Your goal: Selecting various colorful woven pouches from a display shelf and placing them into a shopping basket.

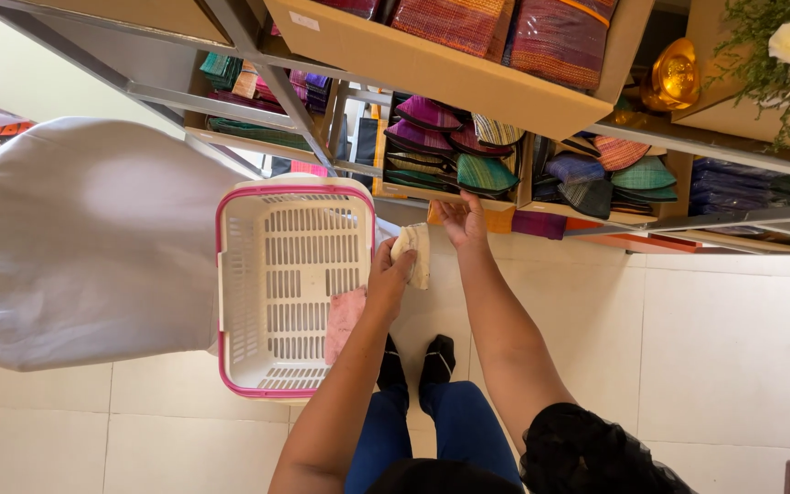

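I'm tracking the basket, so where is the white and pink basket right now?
In the head view, the basket sits left of centre on the white chair cover, just left of the left hand, below the shelves.

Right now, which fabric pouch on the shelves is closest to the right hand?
The orange pouch on the lowest shelf; the right hand reaches its left end, while the purple and green ones sit higher.

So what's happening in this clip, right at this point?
A person stands at a shelf of folded woven cloths. The left hand holds a small cream cloth piece beside a white basket with a pink rim, where a pink cloth lies. The right hand reaches up to the stacked cloths on the lower shelf.
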